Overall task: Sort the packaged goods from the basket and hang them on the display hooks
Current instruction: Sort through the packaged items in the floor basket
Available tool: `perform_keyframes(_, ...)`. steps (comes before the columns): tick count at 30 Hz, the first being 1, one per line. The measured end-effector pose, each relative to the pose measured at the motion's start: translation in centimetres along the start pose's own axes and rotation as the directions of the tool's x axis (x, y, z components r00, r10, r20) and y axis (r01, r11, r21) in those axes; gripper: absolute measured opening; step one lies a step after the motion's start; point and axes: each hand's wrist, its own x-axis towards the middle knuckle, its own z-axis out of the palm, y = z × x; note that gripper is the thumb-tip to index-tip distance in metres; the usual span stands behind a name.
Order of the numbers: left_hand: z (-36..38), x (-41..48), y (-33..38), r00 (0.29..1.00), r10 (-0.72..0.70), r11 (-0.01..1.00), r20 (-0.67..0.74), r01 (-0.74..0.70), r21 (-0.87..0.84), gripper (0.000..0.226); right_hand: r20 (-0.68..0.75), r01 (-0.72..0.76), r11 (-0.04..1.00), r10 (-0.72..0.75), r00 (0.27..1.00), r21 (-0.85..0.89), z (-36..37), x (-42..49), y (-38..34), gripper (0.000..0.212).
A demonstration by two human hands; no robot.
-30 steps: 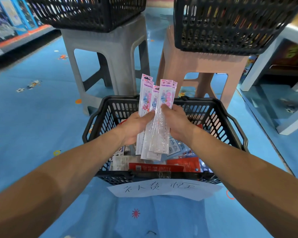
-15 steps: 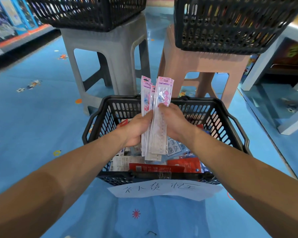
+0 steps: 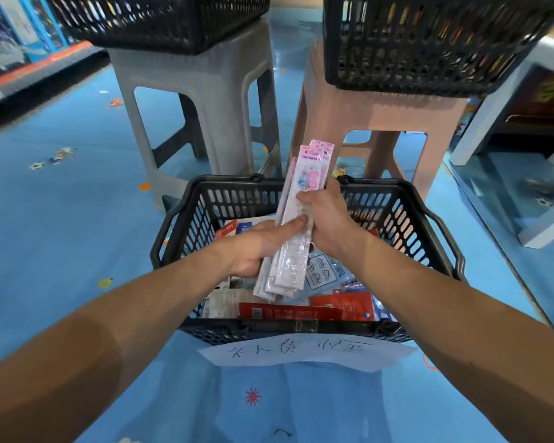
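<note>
Head view: black basket on blue floor, below two stools.

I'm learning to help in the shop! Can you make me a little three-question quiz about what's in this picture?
1. True or false: both hands hold the bundle of pink-topped packets.
2. What stands under the far-right basket? A) grey stool B) pink stool C) box
3. Fill in: a white paper sign hangs on the near side of the floor ____.

Key:
1. True: left hand and right hand both grip it.
2. B, the pink stool.
3. Basket.
</note>
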Motion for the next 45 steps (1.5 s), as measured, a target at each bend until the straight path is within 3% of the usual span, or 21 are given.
perform_keyframes(4,0.2,0.5,-0.7,0.993,-0.037,0.999,0.114,0.039,-0.010,0.035,0.026,-0.026,0.999,0.027,0.999,-0.040,-0.1,-0.1,-0.1,0.052)
perform_keyframes(6,0.2,0.3,-0.4,0.990,-0.065,0.998,0.126,0.066,-0.003,0.033,0.037,-0.036,0.999,0.037,0.999,-0.027,-0.4,0.0,0.1,0.056)
perform_keyframes(8,0.4,0.1,-0.4,0.990,-0.083,0.992,0.111,0.072,0.106,0.037,0.034,-0.063,0.997,0.065,0.997,-0.044,-0.5,0.3,0.2,0.062)
perform_keyframes(10,0.4,0.2,-0.5,0.994,-0.084,0.981,0.074,0.070,0.180,0.040,0.010,-0.036,0.997,0.037,0.999,-0.074,-0.4,0.3,0.0,0.036)
perform_keyframes(12,-0.1,0.3,-0.7,0.994,-0.083,0.991,0.069,0.075,0.109,0.038,-0.052,0.026,0.998,-0.029,0.998,-0.051,-0.5,0.5,-0.7,0.021)
perform_keyframes(16,-2.0,0.0,-1.0,0.993,-0.100,0.995,0.066,0.100,0.015,0.042,-0.145,0.117,0.984,-0.097,0.985,0.136,-1.2,0.8,-2.9,0.031)
perform_keyframes(20,-2.0,0.7,-1.0,0.996,-0.005,0.928,0.092,0.039,-0.372,0.045,-0.163,0.108,0.964,-0.069,0.984,0.243,-1.0,0.7,-2.7,0.027)
perform_keyframes(23,-1.0,2.1,-0.7,0.998,0.034,0.842,-0.055,-0.058,-0.536,0.039,-0.150,0.084,0.961,-0.045,0.988,0.264,0.0,0.4,-2.4,0.022)
perform_keyframes(30,-2.1,2.5,-1.3,0.971,-0.091,0.929,-0.220,0.003,-0.371,0.037,-0.073,-0.005,0.970,0.023,0.997,0.244,0.7,0.2,-1.5,0.020)
perform_keyframes(33,-2.8,3.1,-1.7,0.921,-0.075,0.963,-0.382,-0.033,-0.268,0.036,-0.039,-0.030,0.973,0.040,0.998,0.230,1.3,0.3,-0.9,0.020)
perform_keyframes(35,-3.1,3.3,-2.1,0.913,-0.067,0.975,-0.403,-0.027,-0.222,0.037,-0.047,-0.043,0.978,0.053,0.997,0.204,1.8,0.6,-0.7,0.019)
perform_keyframes(41,-5.0,1.7,-0.9,0.967,-0.171,0.948,-0.189,0.109,-0.299,0.061,-0.060,-0.077,0.966,0.095,0.994,0.248,2.3,1.8,-1.2,0.020)
perform_keyframes(45,-4.3,-0.5,0.1,0.922,-0.240,0.811,-0.303,0.018,-0.585,0.044,-0.081,-0.106,0.949,0.135,0.988,0.296,4.2,1.6,-1.7,0.020)
